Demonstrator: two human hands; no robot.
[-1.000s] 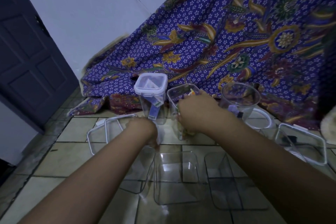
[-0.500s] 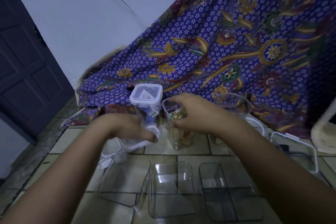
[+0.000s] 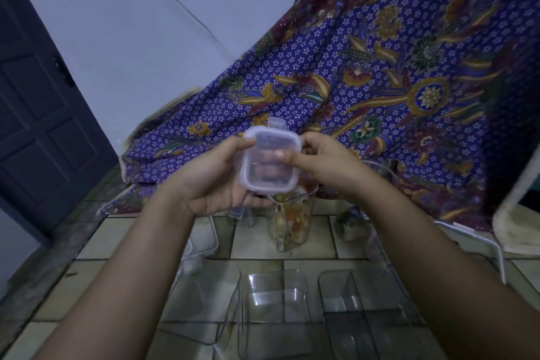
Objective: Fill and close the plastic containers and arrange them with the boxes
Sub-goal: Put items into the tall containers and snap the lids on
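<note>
Above the filled container [image 3: 293,222], both hands held a small translucent lid [image 3: 269,163] between them. The left hand [image 3: 217,181] cupped it from below and the side, thumb curled over its left edge; the right hand [image 3: 327,165] pinched its right edge, one fingertip pressed on the top face. One clip flap of the lid stood up at the far edge. The lid was tilted toward the camera and did not touch the container, which stood upright on the tiled floor [image 3: 122,237] just beneath, packed with mixed colourful pieces and open at the top. Nearer the person, two empty clear boxes [image 3: 273,313] lay side by side. A patterned cloth [image 3: 394,82] hung behind.

The step in hand looked like closing. The next move would likely call for levelling the lid, squaring it over the rim, pressing down and snapping the flaps.
</note>
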